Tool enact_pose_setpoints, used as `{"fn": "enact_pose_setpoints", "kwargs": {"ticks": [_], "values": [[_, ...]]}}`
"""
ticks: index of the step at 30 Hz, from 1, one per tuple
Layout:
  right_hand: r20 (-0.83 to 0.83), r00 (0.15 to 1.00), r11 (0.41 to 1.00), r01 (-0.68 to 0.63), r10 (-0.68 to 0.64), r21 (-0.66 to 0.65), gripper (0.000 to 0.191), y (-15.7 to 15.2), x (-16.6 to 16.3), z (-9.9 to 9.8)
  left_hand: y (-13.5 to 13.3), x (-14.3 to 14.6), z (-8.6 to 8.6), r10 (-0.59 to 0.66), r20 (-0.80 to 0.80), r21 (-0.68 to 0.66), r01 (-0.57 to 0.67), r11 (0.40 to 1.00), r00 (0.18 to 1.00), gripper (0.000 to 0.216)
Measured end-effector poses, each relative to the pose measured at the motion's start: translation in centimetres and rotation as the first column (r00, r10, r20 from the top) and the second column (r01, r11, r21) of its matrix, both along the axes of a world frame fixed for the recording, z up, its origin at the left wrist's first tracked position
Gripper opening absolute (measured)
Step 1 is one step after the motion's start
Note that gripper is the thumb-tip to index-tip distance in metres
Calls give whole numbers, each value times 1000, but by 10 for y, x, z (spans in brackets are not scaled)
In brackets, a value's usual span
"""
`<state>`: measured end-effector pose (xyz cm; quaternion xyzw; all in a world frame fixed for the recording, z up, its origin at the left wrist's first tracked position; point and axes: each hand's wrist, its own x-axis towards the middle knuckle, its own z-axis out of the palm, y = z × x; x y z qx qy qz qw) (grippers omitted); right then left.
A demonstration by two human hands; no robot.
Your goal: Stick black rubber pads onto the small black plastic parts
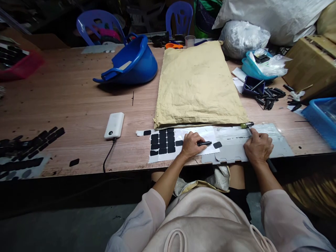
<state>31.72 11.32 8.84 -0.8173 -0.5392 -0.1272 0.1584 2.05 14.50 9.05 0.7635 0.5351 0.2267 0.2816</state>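
My left hand (191, 144) rests on a white backing sheet (178, 141) covered with several black adhesive pads. Its fingers are closed on a small black stick-like tool (204, 143). A loose black pad (217, 145) lies just right of that tool's tip. My right hand (258, 146) presses on a grey metal plate (278, 147) at the table's front edge. It grips a thin screwdriver-like tool (247, 125) with a yellow-green tip pointing up-left.
A tan sack (196, 84) lies behind the plate. A white power bank (114, 125) with a cable sits left. A tipped blue basin (131, 63), black pads (28, 143) at far left, blue trays (320, 115) and black parts (270, 96) at right.
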Motion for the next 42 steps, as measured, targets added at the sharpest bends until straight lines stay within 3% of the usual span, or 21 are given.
{"fn": "enact_pose_setpoints", "kwargs": {"ticks": [3, 6, 8, 10, 13, 17, 21, 24, 26, 27, 29, 31, 34, 38, 42], "values": [[2, 1000, 1000, -4, 4, -1, 48, 0, 1, -1, -20, -3, 1, -83, 124, 62, 75, 995, 989, 13], [2, 1000, 1000, -17, 17, -3, 49, 0, 2, -2, -66, -8, -4, -254, 322, 70, 245, 967, 912, 23], [0, 1000, 1000, -30, 30, -4, 50, 0, 3, -2, -101, -11, -14, -331, 358, -2, 355, 935, 873, 28], [-5, 999, 999, -37, 37, -6, 50, 0, 4, -3, -127, -13, -28, -287, 306, -104, 331, 938, 908, 29], [-21, 999, 999, -38, 38, -9, 50, 0, 4, -3, -137, -13, -51, -121, 95, -343, 147, 928, 988, 27], [-37, 998, 999, -48, 48, -16, 51, 1, 3, 0, -122, -12, -65, -108, -192, -563, -19, 826, 975, 33], [-13, 999, 999, -40, 40, -25, 50, 1, 1, 1, -121, -10, -48, -206, -201, -572, 56, 818, 958, 30], [19, 999, 999, -45, 45, -20, 50, 0, 2, 0, -116, -8, -18, -283, 26, -459, 263, 848, 959, 23], [38, 998, 998, -59, 59, -9, 50, 0, 4, -2, -99, -7, 3, -269, 155, -349, 307, 885, 951, 25], [45, 997, 998, -68, 67, 1, 50, 0, 5, -3, -86, -7, 13, -223, 159, -295, 262, 919, 962, 28], [47, 996, 996, -83, 81, 31, 49, 1, 7, -5, -51, -7, 28, -44, 54, -154, 52, 987, 998, 32], [40, 996, 995, -84, 82, 62, 48, 1, 8, -6, -15, -9, 37, 139, -70, -17, -141, 990, 988, 30], [16, 997, 995, -75, 74, 69, 46, 1, 9, -8, 26, -12, 38, 254, -188, 53, -248, 967, 949, 29], [-27, 998, 997, -60, 61, 50, 45, 1, 10, -9, 49, -6, 29, 213, -227, 102, -194, 976, 950, 46], [-37, 998, 998, -48, 50, 41, 45, 1, 10, -9, 61, 4, 22, 169, -154, 190, -139, 972, 973, 56]]}}
